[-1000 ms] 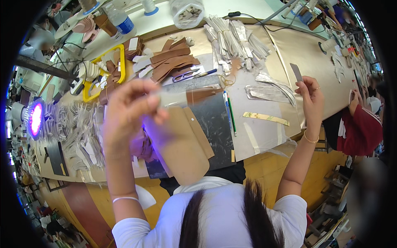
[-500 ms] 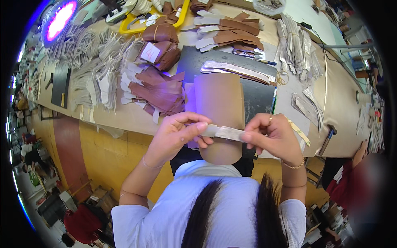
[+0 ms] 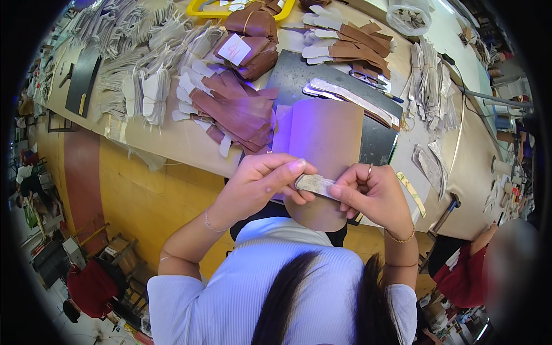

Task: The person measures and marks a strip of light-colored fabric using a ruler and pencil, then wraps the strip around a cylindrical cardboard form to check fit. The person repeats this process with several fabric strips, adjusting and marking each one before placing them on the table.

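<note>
Head view: the left hand (image 3: 253, 187) and the right hand (image 3: 371, 198) both pinch a thin pale grey strip (image 3: 315, 184) between closed fingers, above the brown leather sheet (image 3: 322, 144) overhanging the workbench's (image 3: 172, 138) near edge.

Left hand (image 3: 259, 184): a second ago raised high over the table, far left; now drawn in near the body, its fingers (image 3: 290, 169) pinching the left end of the pale strip (image 3: 315, 184).
Right hand (image 3: 374, 195): a second ago lifted far out to the right, apart from the other; now close beside it, fingers on the strip's right end.
Pale strip: half a second ago longer between the hands; now only a short piece shows.
View: tilted further down; the tan sheet (image 3: 325, 144) now lies just beyond the hands.
</note>
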### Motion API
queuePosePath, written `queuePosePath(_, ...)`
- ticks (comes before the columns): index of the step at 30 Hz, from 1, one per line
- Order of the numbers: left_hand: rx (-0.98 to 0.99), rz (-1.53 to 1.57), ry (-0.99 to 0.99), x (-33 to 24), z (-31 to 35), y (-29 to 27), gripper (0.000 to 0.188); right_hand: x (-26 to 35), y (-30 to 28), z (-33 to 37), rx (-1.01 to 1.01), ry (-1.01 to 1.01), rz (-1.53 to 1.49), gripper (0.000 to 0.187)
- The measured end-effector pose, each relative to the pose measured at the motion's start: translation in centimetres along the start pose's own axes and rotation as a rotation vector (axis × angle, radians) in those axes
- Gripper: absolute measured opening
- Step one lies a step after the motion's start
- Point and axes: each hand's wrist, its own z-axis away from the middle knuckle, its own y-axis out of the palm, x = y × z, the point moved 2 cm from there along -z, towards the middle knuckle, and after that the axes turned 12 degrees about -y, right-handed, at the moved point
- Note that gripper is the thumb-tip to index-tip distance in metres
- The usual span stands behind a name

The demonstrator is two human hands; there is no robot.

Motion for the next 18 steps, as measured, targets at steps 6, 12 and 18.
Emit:
queuePosePath(6, 0.001, 0.04, 0.002, 0.86, -0.1, -0.2, 0.022, 0.15, 0.08, -0.08, 0.01, -0.047, 0.065, 0.02)
queuePosePath(12, -0.011, 0.038, 0.002, 0.89, -0.11, -0.12, 0.023, 0.35, 0.17, 0.03, 0.001, -0.046, 0.074, 0.02)
queuePosePath(18, -0.036, 0.003, 0.02, 0.96, -0.23, -0.15, 0.024, -0.14, -0.41, 0.44, 0.007, -0.032, -0.034, 0.016)
